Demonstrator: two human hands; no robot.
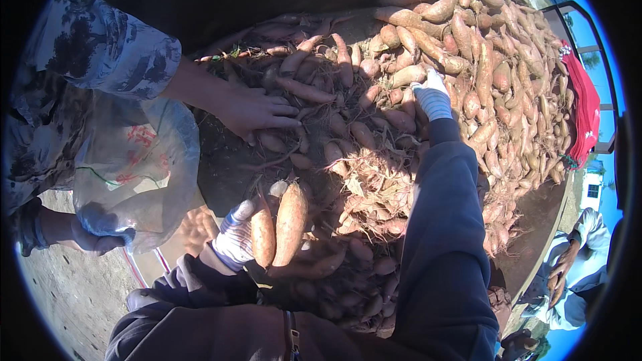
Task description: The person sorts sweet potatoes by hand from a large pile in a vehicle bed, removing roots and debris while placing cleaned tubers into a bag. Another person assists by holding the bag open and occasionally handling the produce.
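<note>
My left hand, in a white knit glove, is closed around two sweet potatoes: a slimmer reddish one and a fatter pale one. It holds them upright, close in front of my body. My right arm stretches forward to the big heap of sweet potatoes. Its gloved right hand is closed on a sweet potato lying at the heap's near-left slope; the fingertips are partly hidden.
On the left a person in a camouflage sleeve rests a bare hand on shaded sweet potatoes and holds a clear plastic bag. Roots and dry stems lie mid-heap. A red cloth hangs at right, near another person.
</note>
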